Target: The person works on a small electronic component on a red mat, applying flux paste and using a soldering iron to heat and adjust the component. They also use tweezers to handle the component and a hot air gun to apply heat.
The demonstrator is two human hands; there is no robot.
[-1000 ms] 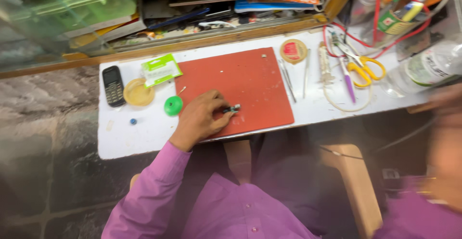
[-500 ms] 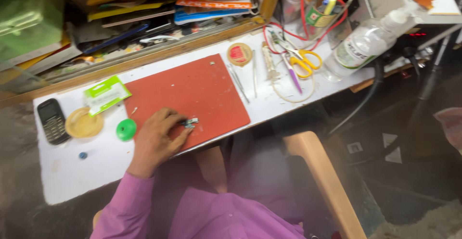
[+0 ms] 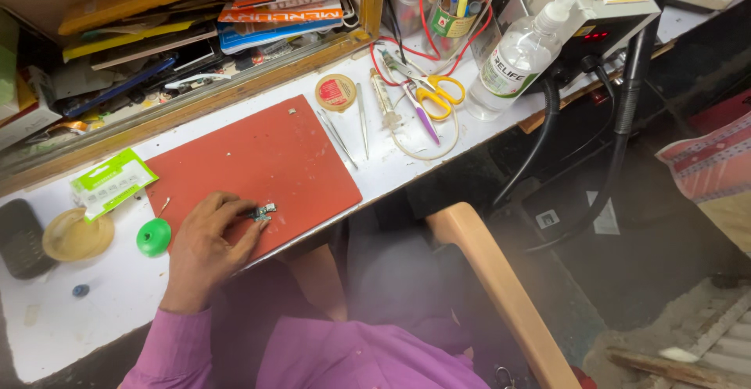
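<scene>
My left hand (image 3: 207, 244), in a purple sleeve, rests on the near edge of a red work mat (image 3: 266, 150). Its fingertips pinch a small circuit part (image 3: 264, 212) with a blue-green body, pressed flat on the mat. A green round cap (image 3: 154, 237) lies just left of the hand on the white bench (image 3: 94, 303). My right hand is out of view.
Left of the mat are a tan dish (image 3: 77, 235), a green packet (image 3: 112, 183) and a black phone (image 3: 17, 239). To its right lie tweezers (image 3: 338, 137), a round tin (image 3: 335, 91), yellow scissors (image 3: 438, 91) and a clear bottle (image 3: 520, 56). A wooden chair arm (image 3: 501, 287) stands beside the bench.
The view has swung right and down toward the floor. My left hand stays on the small part on the mat. The blurred right hand seen at the right edge has left the view.
</scene>
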